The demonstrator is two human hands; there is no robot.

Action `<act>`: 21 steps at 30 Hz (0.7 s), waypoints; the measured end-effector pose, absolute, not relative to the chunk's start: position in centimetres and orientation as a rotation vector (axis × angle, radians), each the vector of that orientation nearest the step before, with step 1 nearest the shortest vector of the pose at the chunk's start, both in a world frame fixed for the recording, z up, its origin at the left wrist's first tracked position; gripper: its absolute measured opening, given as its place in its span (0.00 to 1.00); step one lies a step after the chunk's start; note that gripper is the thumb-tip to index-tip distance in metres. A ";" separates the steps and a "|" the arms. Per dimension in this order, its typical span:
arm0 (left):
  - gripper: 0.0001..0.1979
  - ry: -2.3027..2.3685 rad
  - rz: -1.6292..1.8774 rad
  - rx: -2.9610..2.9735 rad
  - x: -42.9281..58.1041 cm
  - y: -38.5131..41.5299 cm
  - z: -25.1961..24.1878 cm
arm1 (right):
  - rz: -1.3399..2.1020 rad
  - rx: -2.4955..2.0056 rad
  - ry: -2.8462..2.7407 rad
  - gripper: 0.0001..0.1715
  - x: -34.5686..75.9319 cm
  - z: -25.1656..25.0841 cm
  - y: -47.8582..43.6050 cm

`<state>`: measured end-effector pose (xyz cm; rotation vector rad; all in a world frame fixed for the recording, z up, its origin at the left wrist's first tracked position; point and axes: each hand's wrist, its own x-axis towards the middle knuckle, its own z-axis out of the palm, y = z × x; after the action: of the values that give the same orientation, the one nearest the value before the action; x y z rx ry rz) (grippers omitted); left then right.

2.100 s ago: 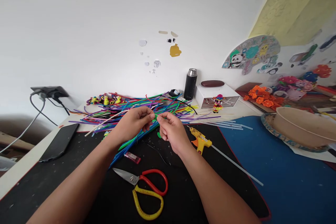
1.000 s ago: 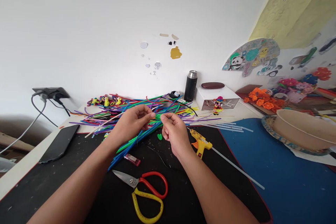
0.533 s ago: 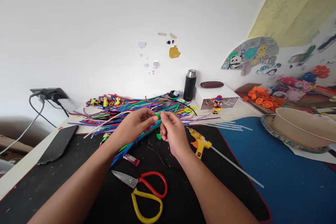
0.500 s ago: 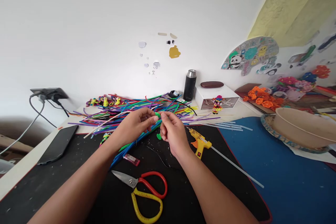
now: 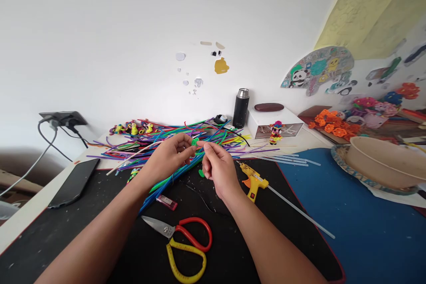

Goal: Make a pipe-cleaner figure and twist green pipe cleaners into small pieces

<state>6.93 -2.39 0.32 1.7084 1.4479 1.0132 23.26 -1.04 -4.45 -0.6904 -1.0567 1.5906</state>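
Observation:
A small curled piece of green pipe cleaner [image 5: 195, 141] is between the fingertips of both hands, over the pile. My left hand [image 5: 172, 154] has its fingers bent around the left side of the piece. From the right, my right hand [image 5: 219, 166] pinches at its other side, thumb against forefinger; the fingers partly hide the grip. Just below, another green curl [image 5: 201, 173] shows beside the right hand's lower fingers. Behind and under the hands spreads a pile of coloured pipe cleaners [image 5: 159, 135]. Scissors [image 5: 173, 233] with red and yellow handles lie closest to me, between my forearms.
A yellow glue gun [image 5: 253, 181] with a long glue stick lies right of my right hand. A small red box [image 5: 167, 202] and a phone [image 5: 75, 183] lie to the left. Behind stand a black flask [image 5: 241, 108], a white box [image 5: 266, 117] and a small figure [image 5: 275, 133]; a bowl [image 5: 388, 159] is at right.
The green piece has shifted slightly left and up, and more of its curl shows. My left fingers have loosened and moved a little left; my right hand is nearly still.

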 end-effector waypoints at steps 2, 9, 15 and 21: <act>0.18 1.443 1.007 1.698 6.9 -2.4 0.5 | 1.590 -0.692 -1.014 0.26 23.3 -4.5 -0.9; 0.17 1.423 0.935 1.714 6.9 -2.8 1.1 | 1.610 -0.705 -0.983 0.25 23.4 -4.6 -0.7; 0.12 1.411 0.907 1.729 6.9 -2.7 0.7 | 1.597 -0.717 -1.039 0.21 23.0 -5.1 -0.6; 0.15 1.341 0.963 1.591 7.0 -2.6 1.0 | 1.553 -0.725 -1.065 0.20 23.1 -5.1 -0.6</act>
<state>7.03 -2.62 1.00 1.5909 1.3408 0.9627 23.06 -0.55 -5.06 -0.7250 -1.0650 1.5529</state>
